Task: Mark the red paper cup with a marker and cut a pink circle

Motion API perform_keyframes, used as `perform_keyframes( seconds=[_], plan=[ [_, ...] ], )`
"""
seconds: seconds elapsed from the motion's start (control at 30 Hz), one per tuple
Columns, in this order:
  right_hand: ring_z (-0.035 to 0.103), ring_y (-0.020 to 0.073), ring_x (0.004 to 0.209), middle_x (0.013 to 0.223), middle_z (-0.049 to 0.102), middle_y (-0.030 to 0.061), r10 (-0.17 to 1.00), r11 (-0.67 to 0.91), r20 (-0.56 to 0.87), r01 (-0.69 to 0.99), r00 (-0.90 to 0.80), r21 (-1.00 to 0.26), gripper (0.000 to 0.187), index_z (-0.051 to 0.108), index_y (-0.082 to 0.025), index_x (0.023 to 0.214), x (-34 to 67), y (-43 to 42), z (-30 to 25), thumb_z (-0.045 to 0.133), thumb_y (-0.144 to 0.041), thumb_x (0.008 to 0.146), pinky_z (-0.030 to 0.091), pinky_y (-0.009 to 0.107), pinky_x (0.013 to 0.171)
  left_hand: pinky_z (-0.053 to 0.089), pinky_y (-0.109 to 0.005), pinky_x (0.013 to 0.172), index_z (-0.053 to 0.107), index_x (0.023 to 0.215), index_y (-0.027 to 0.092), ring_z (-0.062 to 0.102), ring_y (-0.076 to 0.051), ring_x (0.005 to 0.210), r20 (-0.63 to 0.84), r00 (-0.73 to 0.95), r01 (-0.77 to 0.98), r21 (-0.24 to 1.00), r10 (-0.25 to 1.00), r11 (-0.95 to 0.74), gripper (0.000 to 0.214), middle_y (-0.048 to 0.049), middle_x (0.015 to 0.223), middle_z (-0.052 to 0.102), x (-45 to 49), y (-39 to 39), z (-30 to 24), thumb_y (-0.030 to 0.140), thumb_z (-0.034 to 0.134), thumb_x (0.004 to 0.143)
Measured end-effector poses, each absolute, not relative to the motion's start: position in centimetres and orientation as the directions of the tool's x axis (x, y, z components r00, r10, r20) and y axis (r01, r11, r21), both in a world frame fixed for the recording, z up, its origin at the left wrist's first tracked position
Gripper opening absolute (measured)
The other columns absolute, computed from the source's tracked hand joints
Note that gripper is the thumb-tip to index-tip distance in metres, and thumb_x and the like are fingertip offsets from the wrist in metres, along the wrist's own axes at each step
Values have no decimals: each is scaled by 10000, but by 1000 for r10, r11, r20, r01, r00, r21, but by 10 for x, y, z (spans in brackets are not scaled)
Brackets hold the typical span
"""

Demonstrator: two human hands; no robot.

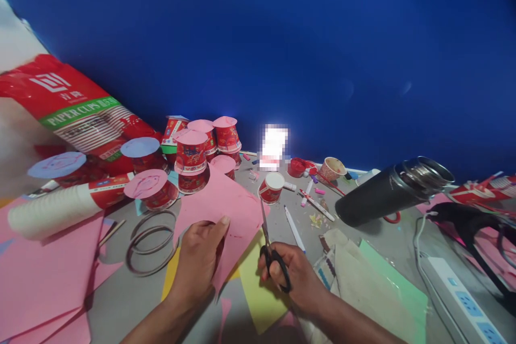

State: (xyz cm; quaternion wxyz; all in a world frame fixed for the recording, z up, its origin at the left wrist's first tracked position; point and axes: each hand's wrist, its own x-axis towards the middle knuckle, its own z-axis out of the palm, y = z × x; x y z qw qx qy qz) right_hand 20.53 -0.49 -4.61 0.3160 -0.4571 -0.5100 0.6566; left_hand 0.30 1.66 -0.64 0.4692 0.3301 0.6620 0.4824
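In my left hand (203,258) is a sheet of pink paper (226,199), pinched with the thumb on top and held up above the table. Curved cuts shape parts of its edge. My right hand (292,274) grips a pair of scissors (265,234) by the black handles, with the blades pointing up along the paper's right edge. Whether the blades touch the paper, I cannot tell. Below both hands lies a yellow sheet (262,295). Just past the scissors stands a small red paper cup (271,188).
Red cups topped with paper discs (191,153) stand at the back left, near stacked white cups (52,209) and metal rings (151,242). Pink sheets (44,279) lie at left. To the right are markers (294,228), a black flask (387,193), a cloth (358,285) and a power strip (459,295).
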Motion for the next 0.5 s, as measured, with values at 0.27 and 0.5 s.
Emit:
perform_keyframes(
  seconds=[0.27, 0.5],
  plan=[
    [396, 51, 498, 673, 632, 5, 876, -325, -287, -35, -388, -945, 855, 672, -154, 858, 206, -8, -57, 734, -989, 685, 289, 203, 483, 239, -229, 430, 460, 582, 237, 298, -78, 469, -368, -284, -160, 929, 885, 335, 586, 80, 496, 386, 3, 16, -14, 629, 895, 571],
    [360, 26, 449, 641, 600, -25, 862, -392, -322, -110, -391, -914, 842, 635, -162, 840, 204, -10, -63, 783, -969, 650, 247, 192, 446, 304, -236, 433, 528, 607, 215, 401, -99, 443, -342, -237, -223, 930, 909, 292, 529, 62, 506, 475, 3, 15, -20, 577, 913, 624]
  ],
)
